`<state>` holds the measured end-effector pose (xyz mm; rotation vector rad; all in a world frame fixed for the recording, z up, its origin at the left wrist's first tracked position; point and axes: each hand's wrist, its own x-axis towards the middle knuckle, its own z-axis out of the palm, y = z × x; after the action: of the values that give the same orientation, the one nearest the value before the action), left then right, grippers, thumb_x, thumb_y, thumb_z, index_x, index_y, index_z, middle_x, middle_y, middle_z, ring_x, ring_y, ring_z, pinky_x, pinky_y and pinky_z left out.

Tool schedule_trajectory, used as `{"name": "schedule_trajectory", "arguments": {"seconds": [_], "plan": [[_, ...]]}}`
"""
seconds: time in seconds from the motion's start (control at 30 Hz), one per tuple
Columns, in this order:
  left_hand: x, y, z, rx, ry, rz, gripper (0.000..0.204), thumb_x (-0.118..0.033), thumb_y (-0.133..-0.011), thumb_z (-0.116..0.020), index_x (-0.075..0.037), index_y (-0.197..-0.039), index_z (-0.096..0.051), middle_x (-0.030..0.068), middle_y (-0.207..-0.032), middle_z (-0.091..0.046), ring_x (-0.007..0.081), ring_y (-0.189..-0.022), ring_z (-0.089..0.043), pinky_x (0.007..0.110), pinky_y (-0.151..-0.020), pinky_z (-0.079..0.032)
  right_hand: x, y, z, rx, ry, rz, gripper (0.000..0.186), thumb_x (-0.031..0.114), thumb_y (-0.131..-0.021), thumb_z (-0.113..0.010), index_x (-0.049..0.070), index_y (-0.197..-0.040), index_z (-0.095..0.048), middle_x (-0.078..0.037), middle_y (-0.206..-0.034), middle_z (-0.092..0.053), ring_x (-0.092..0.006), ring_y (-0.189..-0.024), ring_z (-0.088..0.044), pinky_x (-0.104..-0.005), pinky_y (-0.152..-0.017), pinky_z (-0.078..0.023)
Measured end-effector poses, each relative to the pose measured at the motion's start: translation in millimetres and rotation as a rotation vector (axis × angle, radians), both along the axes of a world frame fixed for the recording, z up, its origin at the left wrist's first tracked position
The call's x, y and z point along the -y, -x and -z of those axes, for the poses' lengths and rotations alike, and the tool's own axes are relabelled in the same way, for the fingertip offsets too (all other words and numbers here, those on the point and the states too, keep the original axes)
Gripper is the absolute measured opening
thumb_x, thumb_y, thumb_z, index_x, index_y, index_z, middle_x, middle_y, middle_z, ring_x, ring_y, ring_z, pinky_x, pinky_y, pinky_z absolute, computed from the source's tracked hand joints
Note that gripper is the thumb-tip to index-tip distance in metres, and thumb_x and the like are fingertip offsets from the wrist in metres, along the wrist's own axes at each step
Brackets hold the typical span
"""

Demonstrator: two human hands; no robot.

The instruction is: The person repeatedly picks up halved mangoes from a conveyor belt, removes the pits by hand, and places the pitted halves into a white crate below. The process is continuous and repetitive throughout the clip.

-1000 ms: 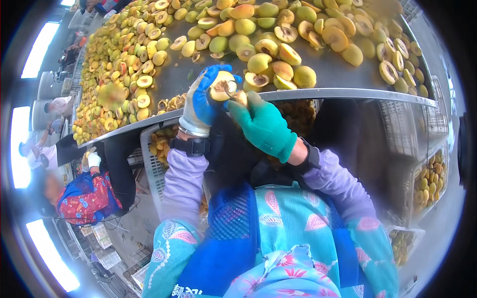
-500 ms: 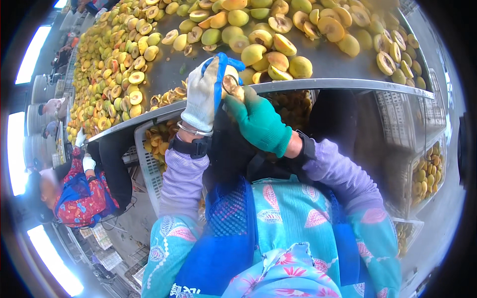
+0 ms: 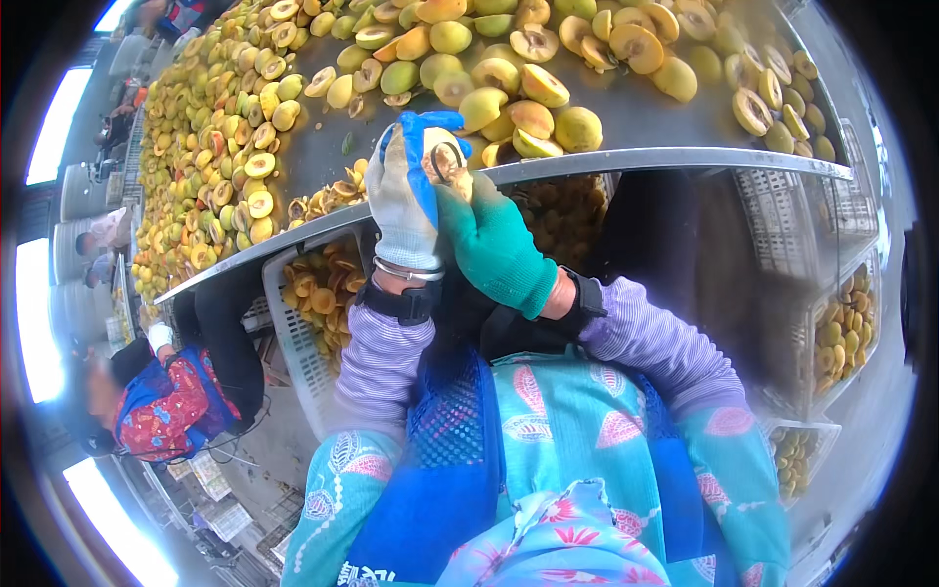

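Note:
My left hand [image 3: 409, 191], in a white glove with blue palm, is closed on a halved yellow fruit [image 3: 437, 145] at the near edge of the metal sorting table [image 3: 328, 147]. My right hand [image 3: 499, 245], in a green knit glove, meets it, closed on a small tool [image 3: 455, 168] whose curved metal end is at the fruit's cut face; its handle is mostly hidden. Many halved and whole fruits [image 3: 543, 88] cover much of the tabletop in front of my hands.
Below the table edge are white baskets of fruit pieces [image 3: 328, 303], beside and between my arms, and more crates [image 3: 768, 210] on the right. A co-worker [image 3: 171, 401] in red patterned clothing sits at my left; other people are farther along.
My left hand has turned so its back faces up more, and both hands stay together at the fruit. The view has shifted slightly; the co-worker at left has moved their arms.

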<state>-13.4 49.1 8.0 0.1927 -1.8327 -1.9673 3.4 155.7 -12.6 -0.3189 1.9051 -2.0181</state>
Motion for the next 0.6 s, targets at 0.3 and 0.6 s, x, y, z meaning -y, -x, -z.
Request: {"name": "schedule_trajectory", "arguments": {"seconds": [0.3, 0.6], "plan": [[18, 4, -6, 0.114, 0.501, 0.117, 0.024, -0.01, -0.082, -0.068, 0.002, -0.103, -0.066, 0.0162, -0.097, -0.069, 0.0303, -0.087, -0.068, 0.037, -0.076, -0.056, -4, 8, 9, 0.048, 0.133, -0.109, 0.04, 0.038, -0.1, -0.054, -0.002, -0.097, -0.056, -0.012, -0.073, -0.063, -0.0193, -0.064, -0.062, -0.0368, -0.058, -0.05], [19, 12, -14, 0.226, 0.351, 0.258, 0.012, -0.01, -0.085, -0.064, -0.002, -0.094, -0.064, 0.0095, -0.081, -0.066, 0.0211, -0.074, -0.067, 0.031, -0.069, -0.054, -3, -12, -15, 0.707, 0.494, -0.204, 0.048, 0.05, -0.1, -0.046, 0.005, -0.087, -0.056, -0.005, -0.065, -0.056, -0.014, -0.049, -0.053, -0.0292, -0.043, -0.042]]}}
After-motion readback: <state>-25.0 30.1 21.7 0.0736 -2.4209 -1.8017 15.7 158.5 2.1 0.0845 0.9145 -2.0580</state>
